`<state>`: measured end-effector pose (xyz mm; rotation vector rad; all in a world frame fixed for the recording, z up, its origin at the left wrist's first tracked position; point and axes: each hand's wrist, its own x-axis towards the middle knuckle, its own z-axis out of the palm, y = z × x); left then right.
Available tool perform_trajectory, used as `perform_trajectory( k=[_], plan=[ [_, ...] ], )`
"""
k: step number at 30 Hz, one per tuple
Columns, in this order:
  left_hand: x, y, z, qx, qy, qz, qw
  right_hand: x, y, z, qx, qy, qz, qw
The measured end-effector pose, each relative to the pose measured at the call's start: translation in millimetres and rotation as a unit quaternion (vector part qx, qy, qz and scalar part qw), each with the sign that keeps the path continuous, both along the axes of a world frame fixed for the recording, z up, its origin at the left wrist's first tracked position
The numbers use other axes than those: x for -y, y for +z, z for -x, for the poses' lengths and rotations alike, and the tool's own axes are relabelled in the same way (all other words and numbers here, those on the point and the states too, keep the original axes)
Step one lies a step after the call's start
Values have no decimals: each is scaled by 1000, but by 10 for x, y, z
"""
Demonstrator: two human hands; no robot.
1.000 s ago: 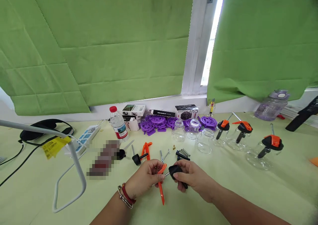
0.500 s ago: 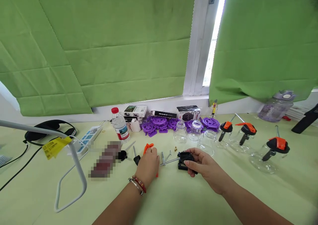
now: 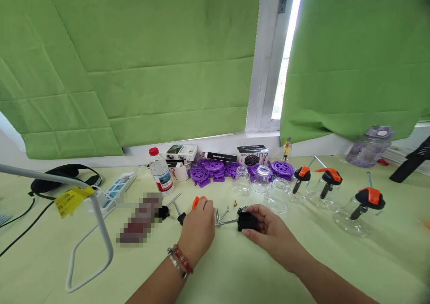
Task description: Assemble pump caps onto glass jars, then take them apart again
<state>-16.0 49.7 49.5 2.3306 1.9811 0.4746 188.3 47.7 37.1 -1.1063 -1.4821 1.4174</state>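
My left hand (image 3: 199, 229) rests knuckles-up on the table, its fingers curled over an orange lever piece (image 3: 196, 201) whose tip pokes out above them. My right hand (image 3: 268, 231) is closed round a black pump cap (image 3: 247, 220) with a metal rod (image 3: 225, 222) sticking out to the left. Loose metal rods and small screws (image 3: 222, 213) lie between the two hands. Another black cap with a rod (image 3: 180, 215) lies just left of my left hand.
Three empty glass jars (image 3: 259, 186) and purple lids (image 3: 215, 169) stand behind the hands. Three jars fitted with black-and-orange pump tops (image 3: 363, 201) line the right. A water bottle (image 3: 160, 172), boxes, a power strip (image 3: 116, 186), headphones and a white tubular stand (image 3: 93, 221) occupy the left.
Both hands moved away from me, from mid-air down to the table among the parts. The orange lever went down under my left hand; my right hand kept the black cap.
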Motion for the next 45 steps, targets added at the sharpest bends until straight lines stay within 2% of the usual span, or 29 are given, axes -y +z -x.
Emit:
perform_trajectory(
  k=[1, 3, 4, 5, 8, 10, 12, 14, 16, 19, 21, 23, 25, 27, 30, 35, 38, 42, 45],
  plan=[
    [121, 91, -12, 55, -72, 3, 996, 46, 5, 28, 27, 8, -35, 999],
    [340, 238, -34, 156, -200, 62, 965, 161, 12, 88, 82, 46, -115, 989],
    [423, 286, -44, 188, -238, 95, 948, 222, 12, 116, 106, 73, -160, 979],
    [483, 316, -52, 205, -245, 103, 942, 279, 10, 140, 125, 96, -205, 966],
    [501, 335, -34, 210, -215, 93, 949, 385, 6, 161, 168, 131, -293, 932],
    [391, 323, 43, 194, -200, 81, 957, 380, 26, 111, 198, 122, -305, 923],
    [205, 297, 185, 162, -159, 26, 973, 319, 71, -3, 231, 85, -302, 921],
    [-24, 244, 376, 138, -85, -4, 987, 220, 127, -183, 263, 14, -289, 920],
    [-256, 163, 576, 116, -28, -3, 993, 99, 165, -425, 282, -87, -264, 918],
    [-529, 27, 801, 46, 86, 41, 994, -106, 161, -865, 293, -240, -262, 887],
    [-640, -45, 876, 32, 112, 66, 991, -250, 136, -1161, 300, -325, -257, 859],
    [-702, -100, 907, 24, 123, 87, 988, -396, 124, -1409, 319, -373, -251, 834],
    [-736, -150, 916, 17, 126, 109, 986, -540, 142, -1575, 358, -373, -266, 814],
    [-757, -203, 918, 9, 127, 126, 984, -679, 189, -1650, 402, -334, -278, 806],
    [-776, -267, 920, -7, 129, 139, 982, -876, 274, -1634, 480, -265, -271, 791],
    [-755, -256, 905, -45, 130, 125, 983, -1145, 292, -1541, 610, -199, -219, 735],
    [-710, -210, 885, -60, 130, 108, 984, -1222, 215, -1530, 619, -192, -213, 731],
    [-645, -170, 862, -62, 120, 95, 986, -1223, 120, -1542, 592, -224, -257, 730],
    [-602, -130, 840, -55, 112, 84, 989, -1168, 134, -1550, 564, -239, -288, 736]
  ],
)
